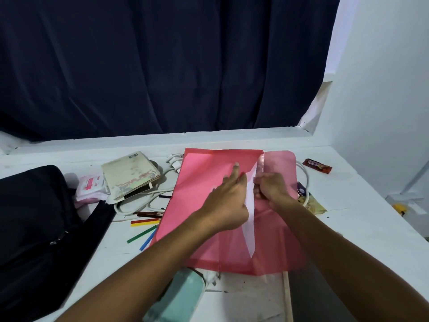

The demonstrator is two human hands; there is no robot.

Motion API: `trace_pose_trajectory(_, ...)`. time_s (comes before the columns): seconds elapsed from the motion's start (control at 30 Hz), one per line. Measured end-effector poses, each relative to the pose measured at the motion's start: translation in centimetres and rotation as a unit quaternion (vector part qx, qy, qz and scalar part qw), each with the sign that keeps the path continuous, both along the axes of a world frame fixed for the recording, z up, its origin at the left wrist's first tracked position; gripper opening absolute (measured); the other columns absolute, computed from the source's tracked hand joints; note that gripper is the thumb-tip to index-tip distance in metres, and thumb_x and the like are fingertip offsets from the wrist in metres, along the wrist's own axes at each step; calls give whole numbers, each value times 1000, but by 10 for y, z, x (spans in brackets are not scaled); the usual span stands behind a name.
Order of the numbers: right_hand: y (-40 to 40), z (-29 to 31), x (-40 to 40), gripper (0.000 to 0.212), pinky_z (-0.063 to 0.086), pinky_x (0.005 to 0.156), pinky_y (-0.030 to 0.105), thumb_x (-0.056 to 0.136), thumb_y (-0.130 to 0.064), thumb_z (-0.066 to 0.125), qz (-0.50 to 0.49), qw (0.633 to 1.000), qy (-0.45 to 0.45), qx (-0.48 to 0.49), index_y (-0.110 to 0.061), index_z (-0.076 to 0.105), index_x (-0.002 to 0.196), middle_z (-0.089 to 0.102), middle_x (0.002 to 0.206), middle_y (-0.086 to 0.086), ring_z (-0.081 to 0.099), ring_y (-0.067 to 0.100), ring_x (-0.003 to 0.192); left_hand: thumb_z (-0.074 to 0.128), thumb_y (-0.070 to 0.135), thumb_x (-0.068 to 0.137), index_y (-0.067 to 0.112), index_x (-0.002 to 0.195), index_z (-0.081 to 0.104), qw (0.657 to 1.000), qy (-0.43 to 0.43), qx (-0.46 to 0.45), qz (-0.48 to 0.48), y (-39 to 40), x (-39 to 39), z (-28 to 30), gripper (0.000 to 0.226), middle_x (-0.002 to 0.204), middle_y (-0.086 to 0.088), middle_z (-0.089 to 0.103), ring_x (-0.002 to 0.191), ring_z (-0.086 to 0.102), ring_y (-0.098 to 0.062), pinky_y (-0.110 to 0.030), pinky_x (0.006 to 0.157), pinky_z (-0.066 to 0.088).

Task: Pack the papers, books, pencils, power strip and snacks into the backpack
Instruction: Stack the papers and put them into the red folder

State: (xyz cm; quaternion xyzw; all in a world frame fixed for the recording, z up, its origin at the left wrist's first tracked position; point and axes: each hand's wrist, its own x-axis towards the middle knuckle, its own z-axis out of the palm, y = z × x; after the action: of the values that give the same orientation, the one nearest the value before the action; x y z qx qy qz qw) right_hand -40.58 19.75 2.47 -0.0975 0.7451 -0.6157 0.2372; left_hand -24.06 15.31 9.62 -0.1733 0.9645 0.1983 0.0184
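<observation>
Papers (pixel 250 205) show as a narrow white strip in the mouth of a pink plastic folder (pixel 204 189) that lies flat in the middle of the white counter (pixel 348 205), and both hands meet right at that strip. The left hand (pixel 226 205) lies on the folder's left half with its forefinger stretched straight over the smooth pink sheet, the other fingers bent at the paper's edge; whether its grip pinches the paper cannot be told. The right hand (pixel 270 189) is curled, its grip closed on the folder's flap just right of the strip. The folder is thin, glossy and see-through, with rounded corners on the flap. Left of the folder lie coloured pencils (pixel 145 225), slim sticks in red, yellow, green and blue, partly tucked under its edge. Beyond them a worn, stained book (pixel 131 175) rests tilted on a white cord (pixel 139 201), which loops round behind the folder and comes out again on its right. A pink soft packet (pixel 89 185) sits left of the book, touching the black cloth backpack (pixel 34 228) slumped at the counter's left end. Right of the folder a dark red wrapped snack bar (pixel 317 165) lies apart, and a crinkled snack bag (pixel 313 202) peeks out beside the right wrist. A pale green object (pixel 181 296) stands near the folder's near edge. Dark blue curtain (pixel 162 66) hangs behind the counter.
</observation>
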Motion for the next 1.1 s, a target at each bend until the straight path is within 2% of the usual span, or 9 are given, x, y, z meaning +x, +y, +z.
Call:
trace_pose_trajectory(0.27, 14, 9, 6, 7, 57, 54, 33, 87, 0, 55, 158, 981, -69, 92, -6, 58, 87, 62, 65, 8, 64, 20, 54, 44, 3, 86, 6, 152, 7, 997, 59, -4, 57, -4, -1, 4, 76, 162, -5, -15, 145, 22, -32, -47, 102, 41)
trace_pose_trajectory(0.43, 13, 0, 15, 27, 37, 41, 19, 82, 7, 60, 166, 985, -9, 42, -11, 50, 64, 49, 51, 3, 45, 10, 38, 43, 5, 86, 7, 151, 12, 999, 28, 2, 35, 1, -1, 2, 72, 161, -4, -17, 146, 20, -30, -56, 106, 35)
trace_pose_trajectory(0.6, 6, -4, 27, 42, 56, 62, 42, 71, 8, 57, 210, 977, 39, 22, -10, 61, 109, 70, 95, 15, 70, 25, 82, 45, 18, 93, 15, 153, 14, 999, 39, 6, 0, -2, 0, -10, 68, 162, -3, -13, 149, 12, -26, -54, 113, 28)
trace_pose_trajectory(0.7, 5, -7, 34, 37, 57, 54, 31, 81, 17, 45, 174, 984, 13, -34, -4, 62, 107, 69, 86, 13, 70, 17, 68, 52, 28, 94, 24, 149, 31, 984, 145, 79, -59, -16, 8, -19, 59, 162, -4, 14, 148, 13, -15, -39, 120, 19)
trace_pose_trajectory(0.8, 5, -7, 31, 45, 60, 71, 38, 80, 24, 49, 176, 971, -95, -132, 0, 60, 117, 70, 98, 17, 71, 23, 77, 55, 30, 83, 14, 135, 52, 947, 313, 19, 72, -62, 21, -33, 54, 142, -9, 49, 136, 37, -23, -46, 114, 31)
trace_pose_trajectory(0.87, 9, 0, 25, 43, 60, 67, 34, 79, 25, 51, 183, 966, -113, -143, 1, 60, 114, 73, 89, 12, 72, 21, 74, 55, 35, 80, 15, 139, 43, 924, 303, 7, 234, -98, 36, -37, 63, 138, -11, 49, 131, 40, -30, -46, 109, 35)
trace_pose_trajectory(0.93, 15, 16, 20, 38, 60, 67, 31, 79, 23, 53, 198, 963, -108, -150, 2, 60, 110, 73, 88, 13, 72, 21, 74, 65, 29, 84, 15, 138, 36, 896, 242, 160, 338, -123, 50, -34, 62, 125, -9, 54, 122, 49, -32, -39, 97, 44)
trace_pose_trajectory(1.03, 14, 37, 9, 47, 56, 87, 36, 76, 11, 64, 215, 964, -67, -138, 3, 56, 121, 67, 110, 22, 69, 28, 95, 72, 13, 79, 4, 124, 55, 764, 227, 520, 307, -132, 62, -26, 49, 107, -14, 69, 89, 68, -27, -32, 72, 57)
trace_pose_trajectory(1.1, 9, 50, 10, 37, 50, 97, 39, 84, 5, 60, 225, 970, -12, -86, 1, 59, 120, 67, 114, 21, 65, 30, 106, 73, 10, 71, 5, 114, 64, 727, 245, 583, 269, -131, 67, -29, 44, 105, -17, 71, 80, 72, -24, -33, 66, 59)
